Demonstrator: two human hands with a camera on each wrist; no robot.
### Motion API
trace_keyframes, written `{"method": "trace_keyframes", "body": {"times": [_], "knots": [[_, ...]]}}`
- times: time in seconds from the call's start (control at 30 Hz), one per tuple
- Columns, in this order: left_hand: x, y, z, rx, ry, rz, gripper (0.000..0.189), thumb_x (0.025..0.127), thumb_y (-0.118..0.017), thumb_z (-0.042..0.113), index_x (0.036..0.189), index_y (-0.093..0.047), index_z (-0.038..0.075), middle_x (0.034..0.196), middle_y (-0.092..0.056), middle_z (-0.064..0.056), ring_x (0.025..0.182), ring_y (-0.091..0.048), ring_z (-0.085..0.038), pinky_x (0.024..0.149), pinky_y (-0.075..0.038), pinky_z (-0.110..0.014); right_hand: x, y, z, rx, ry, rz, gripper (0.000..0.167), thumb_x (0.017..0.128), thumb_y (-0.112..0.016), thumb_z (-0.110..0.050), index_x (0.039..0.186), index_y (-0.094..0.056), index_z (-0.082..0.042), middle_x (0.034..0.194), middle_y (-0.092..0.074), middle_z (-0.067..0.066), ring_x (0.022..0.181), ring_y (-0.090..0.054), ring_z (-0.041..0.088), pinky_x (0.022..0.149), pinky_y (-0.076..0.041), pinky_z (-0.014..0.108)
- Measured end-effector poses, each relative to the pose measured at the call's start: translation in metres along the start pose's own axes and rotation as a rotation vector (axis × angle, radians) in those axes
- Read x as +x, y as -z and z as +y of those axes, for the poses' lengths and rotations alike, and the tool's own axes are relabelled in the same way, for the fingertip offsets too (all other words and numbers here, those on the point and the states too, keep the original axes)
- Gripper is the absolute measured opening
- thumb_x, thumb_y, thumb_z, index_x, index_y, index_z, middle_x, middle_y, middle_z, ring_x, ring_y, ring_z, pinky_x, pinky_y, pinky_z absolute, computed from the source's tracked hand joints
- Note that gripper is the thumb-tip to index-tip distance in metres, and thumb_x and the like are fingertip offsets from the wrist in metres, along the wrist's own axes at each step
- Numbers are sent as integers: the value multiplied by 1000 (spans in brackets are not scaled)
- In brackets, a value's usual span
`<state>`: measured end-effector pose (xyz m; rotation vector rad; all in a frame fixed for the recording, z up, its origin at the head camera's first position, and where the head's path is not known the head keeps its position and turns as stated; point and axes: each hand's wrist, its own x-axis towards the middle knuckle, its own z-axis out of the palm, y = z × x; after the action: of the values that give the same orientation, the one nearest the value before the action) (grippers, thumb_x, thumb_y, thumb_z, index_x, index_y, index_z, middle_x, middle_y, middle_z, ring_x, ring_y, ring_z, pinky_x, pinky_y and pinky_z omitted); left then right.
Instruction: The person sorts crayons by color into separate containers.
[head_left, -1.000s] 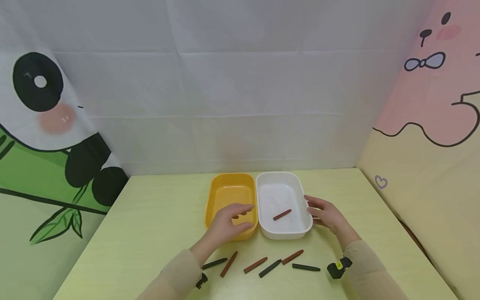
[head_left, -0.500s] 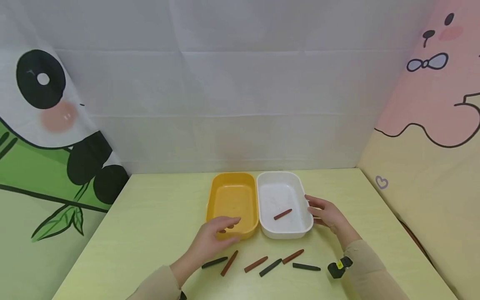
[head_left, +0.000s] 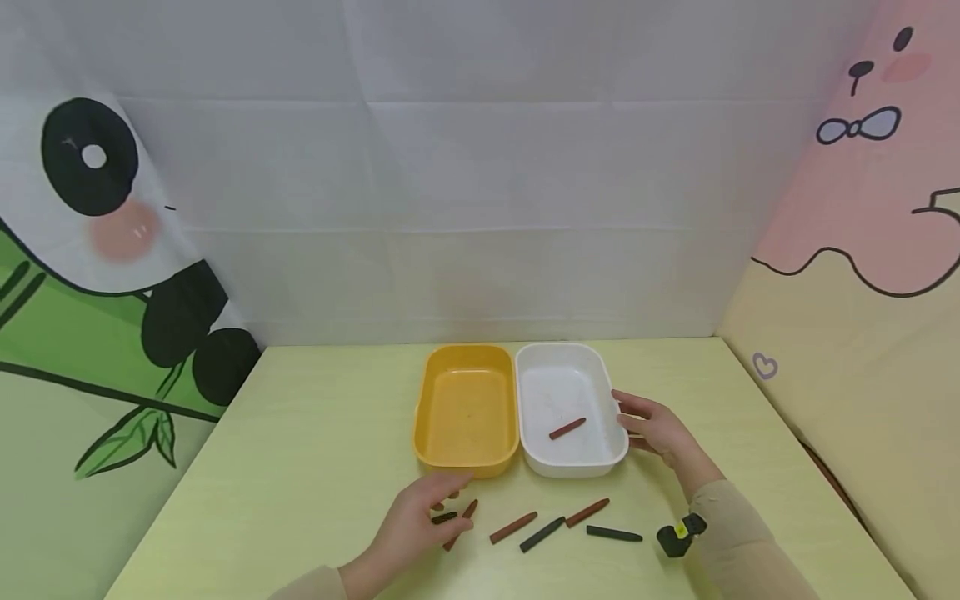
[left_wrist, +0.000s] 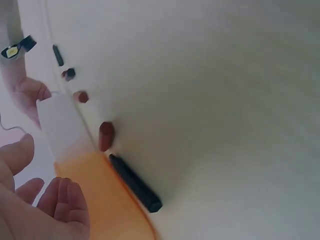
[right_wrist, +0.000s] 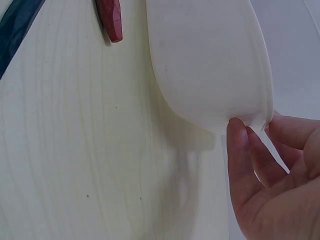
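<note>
My left hand [head_left: 408,523] hovers over a dark crayon [head_left: 444,517] and a red-brown crayon [head_left: 471,508] at the left end of a loose row, thumb and fingers apart. Its fingers partly cover both crayons. In the left wrist view nothing lies between the left fingers, and the dark crayon [left_wrist: 135,182] shows beyond them. My right hand [head_left: 660,429] holds the right edge of the white tray [head_left: 555,375]; the right wrist view has its fingertips [right_wrist: 237,132] against the wall and rim. One red-brown crayon [head_left: 567,428] lies in that tray.
A yellow tray [head_left: 465,417] stands against the white one's left side. On the table in front lie more crayons: two red-brown [head_left: 513,527] and two dark [head_left: 615,533]. A pale cloth wall rises behind, with printed panels at both sides.
My left hand has drawn back from over the yellow tray, down and left, to the crayons at the row's left end. My right hand has stayed at the white tray.
</note>
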<state>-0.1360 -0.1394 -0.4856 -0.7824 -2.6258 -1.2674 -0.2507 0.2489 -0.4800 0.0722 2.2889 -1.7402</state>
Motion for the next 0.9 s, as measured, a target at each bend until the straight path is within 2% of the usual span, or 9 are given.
{"method": "trace_keyframes", "body": {"times": [0.13,0.3,0.5,0.7,0.9], "knots": [[-4,-3,-2,40,16,-21,48,79,-84,11,123,-69,2,117,-69,-6,95,-64,-16,78,-56,-33,0,1,0,-5,-6,4,54,101,-56,-9,151,-37,-3,151,-34,29,119,-54,33,87,-55,36],[-7,-8,-5,84,45,-39,48,79,-84,12,124,-69,4,118,-69,-3,105,-64,-21,88,-54,-39,0,0,-1,2,-3,4,54,101,-56,-9,151,-37,-2,151,-34,30,120,-54,34,88,-55,38],[-11,-12,-9,84,53,-48,46,78,-85,12,120,-71,4,110,-70,-4,91,-65,-15,79,-55,-32,-2,0,0,5,6,-7,55,101,-57,-10,151,-37,-2,151,-34,30,119,-55,33,87,-55,37],[-13,-12,-10,99,85,-71,44,77,-85,9,119,-72,5,105,-71,-2,90,-64,-11,77,-54,-30,-3,0,0,7,13,-4,54,101,-56,-10,151,-37,-1,151,-34,31,119,-55,33,87,-56,37],[-13,-13,-11,122,88,-85,42,76,-85,8,117,-73,8,103,-71,0,88,-62,-8,74,-52,-28,-3,0,0,3,5,4,53,101,-56,-9,151,-37,-2,151,-34,30,119,-54,34,87,-55,38]]}}
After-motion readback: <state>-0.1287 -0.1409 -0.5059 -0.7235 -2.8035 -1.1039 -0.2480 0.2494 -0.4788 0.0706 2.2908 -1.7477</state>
